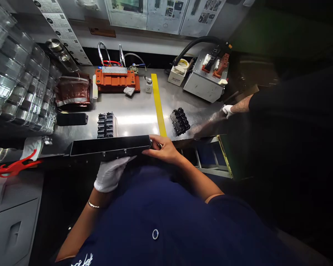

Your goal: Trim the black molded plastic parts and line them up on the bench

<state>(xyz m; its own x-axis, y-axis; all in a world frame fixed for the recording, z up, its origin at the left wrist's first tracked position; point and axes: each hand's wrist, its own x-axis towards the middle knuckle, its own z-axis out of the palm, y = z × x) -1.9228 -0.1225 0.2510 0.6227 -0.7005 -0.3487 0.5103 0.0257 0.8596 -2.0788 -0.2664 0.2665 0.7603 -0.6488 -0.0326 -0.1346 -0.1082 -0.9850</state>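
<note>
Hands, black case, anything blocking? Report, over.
Bare right hand grips black case by its right end. Gloved left hand at its near side. Nothing visibly blocking; black parts beyond.

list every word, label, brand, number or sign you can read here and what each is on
No text reads clearly.
Wall sheets: print too small to read.
Paper strip: print too small to read.
White box: marking too small to read.
Navy shirt: white script, cut off by the picture edge, unreadable.
Black panel: no readable text.
</note>
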